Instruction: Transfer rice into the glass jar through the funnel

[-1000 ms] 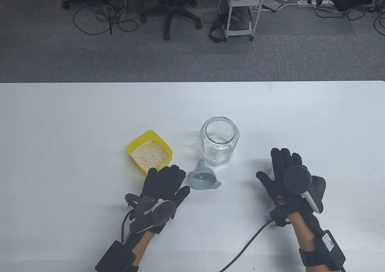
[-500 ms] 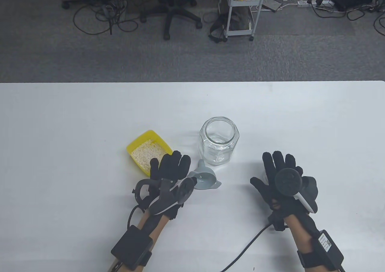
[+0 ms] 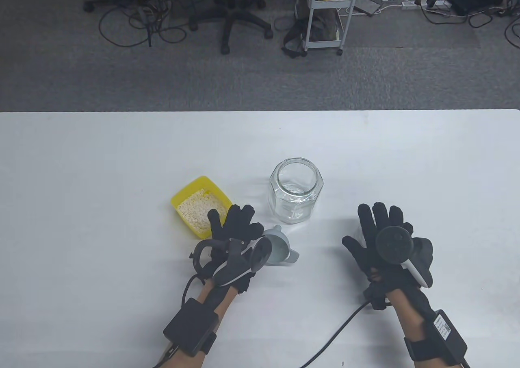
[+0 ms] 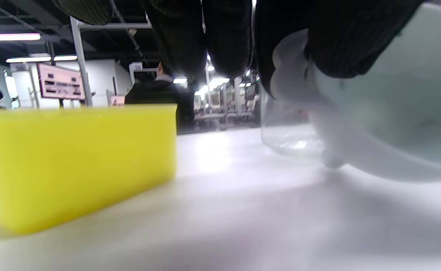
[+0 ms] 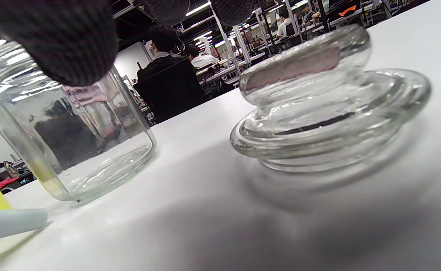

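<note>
Item 1, glass jar [image 3: 295,196]: I noted it upright and open-mouthed near the middle of the white table [image 3: 101,160], with no rice visible inside.

Item 2, yellow tray [image 3: 202,206]: it lay left of the jar, holding the rice [image 3: 199,209]. My left fingers overlapped its near right corner in the table view; the left wrist view showed its side wall [image 4: 77,162] close by on the left.

Item 3, grey funnel [image 3: 279,249]: it lay on its side between tray and jar, just in front of the jar. My left hand [image 3: 233,238] was curled onto its bowl, with a gloved fingertip [image 4: 341,41] pressing the rim in the left wrist view. I could not tell whether it was fully gripped or lifted.

Item 4, glass lid [image 5: 329,101]: it rested on the table right of the jar, beneath my right hand [image 3: 384,242], which hovered over it with fingers spread, holding nothing.

Item 5, surroundings: a black cable [image 3: 337,335] trailed across the table from the right wrist. Beyond the far edge stood an office chair [image 3: 231,6] and a white trolley [image 3: 325,14] on grey carpet.
</note>
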`<state>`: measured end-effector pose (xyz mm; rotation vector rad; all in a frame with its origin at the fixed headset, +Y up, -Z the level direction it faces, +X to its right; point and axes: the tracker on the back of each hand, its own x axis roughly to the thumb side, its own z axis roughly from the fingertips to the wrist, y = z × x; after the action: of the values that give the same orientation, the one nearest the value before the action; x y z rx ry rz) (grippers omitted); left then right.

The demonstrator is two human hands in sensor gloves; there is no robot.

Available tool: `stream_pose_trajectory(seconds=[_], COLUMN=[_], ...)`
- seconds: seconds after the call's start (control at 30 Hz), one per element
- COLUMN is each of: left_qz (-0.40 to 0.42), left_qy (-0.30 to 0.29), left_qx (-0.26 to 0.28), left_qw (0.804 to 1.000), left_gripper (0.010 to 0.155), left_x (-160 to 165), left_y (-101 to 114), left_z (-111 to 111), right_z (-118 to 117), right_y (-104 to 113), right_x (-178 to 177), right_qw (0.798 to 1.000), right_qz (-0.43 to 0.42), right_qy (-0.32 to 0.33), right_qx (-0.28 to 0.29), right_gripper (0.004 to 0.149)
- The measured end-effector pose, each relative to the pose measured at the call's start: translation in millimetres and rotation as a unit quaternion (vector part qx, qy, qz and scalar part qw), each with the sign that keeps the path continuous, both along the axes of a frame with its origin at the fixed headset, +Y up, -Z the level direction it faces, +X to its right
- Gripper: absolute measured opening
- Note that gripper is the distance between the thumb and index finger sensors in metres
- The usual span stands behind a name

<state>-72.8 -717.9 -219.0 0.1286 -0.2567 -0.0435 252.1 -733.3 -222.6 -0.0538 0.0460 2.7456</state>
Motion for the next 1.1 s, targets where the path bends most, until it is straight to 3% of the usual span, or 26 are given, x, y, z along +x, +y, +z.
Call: stream_pose_trajectory(seconds=[0.1,0.23,0.37,0.47,0.6,0.73,0.9,1.1], left_qz=[0.034,0.121,0.213,0.242,0.268,0.238,0.220,0.151], left_qy=[-0.022,-0.026,-0.003,0.020,0.052,0.094,0.126,0.157], left_qx=[0.029,0.059,0.035,0.011,-0.071,-0.132,-0.177,-0.171], left_qw=[0.999,0.991,0.976,0.970,0.959,0.958,0.951,0.961], left_gripper=[0.047,0.047,0.046,0.046,0.048,0.049,0.050,0.050], left_x=[1.1,1.4,4.4,8.7,19.7,32.7,39.2,45.1], left_y=[19.7,64.5,110.8,127.2,125.1,107.3,85.2,74.4], left_z=[9.9,14.2,-3.0,-25.3,-58.5,-89.0,-111.0,-117.6], right_z=[-0.6,-0.8,-1.1,-1.2,-1.7,-2.5,-3.0,-5.4], right_y=[-0.5,-0.6,0.4,0.1,0.6,0.9,1.3,-1.5], right_x=[0.6,1.1,5.3,8.7,9.4,9.6,9.8,6.5], right_qw=[1.000,1.000,1.000,1.000,1.000,1.000,1.000,1.000], right_qz=[-0.001,-0.003,-0.013,-0.017,-0.011,-0.004,0.000,0.011], right_qy=[0.000,-0.003,-0.011,-0.015,-0.012,-0.009,-0.006,-0.003], right_qx=[0.001,-0.001,0.000,-0.002,-0.002,-0.001,-0.001,-0.006], right_gripper=[0.082,0.082,0.081,0.081,0.082,0.083,0.083,0.083])
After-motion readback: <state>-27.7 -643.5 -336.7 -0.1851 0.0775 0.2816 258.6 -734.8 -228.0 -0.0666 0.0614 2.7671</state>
